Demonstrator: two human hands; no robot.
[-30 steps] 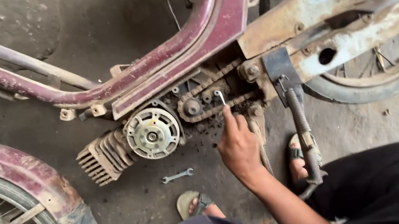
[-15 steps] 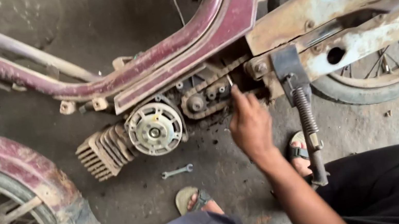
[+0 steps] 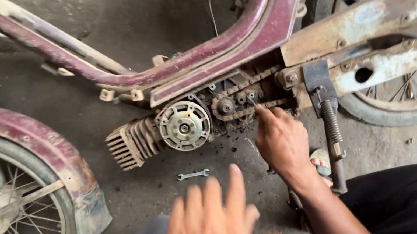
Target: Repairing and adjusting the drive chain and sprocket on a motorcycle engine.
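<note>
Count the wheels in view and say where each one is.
2. The front wheel is at the lower left under the maroon fender; the rear wheel is at the upper right behind the rusty swingarm. Both are cut off by the frame edge.

The frame (image 3: 241, 39) is painted metal, maroon, scuffed and dull. Beneath it the chain (image 3: 241, 99) is greasy, gritty metal (black grime), the flywheel (image 3: 184, 126) bare matt metal, the floor (image 3: 139, 12) rough concrete.
</note>
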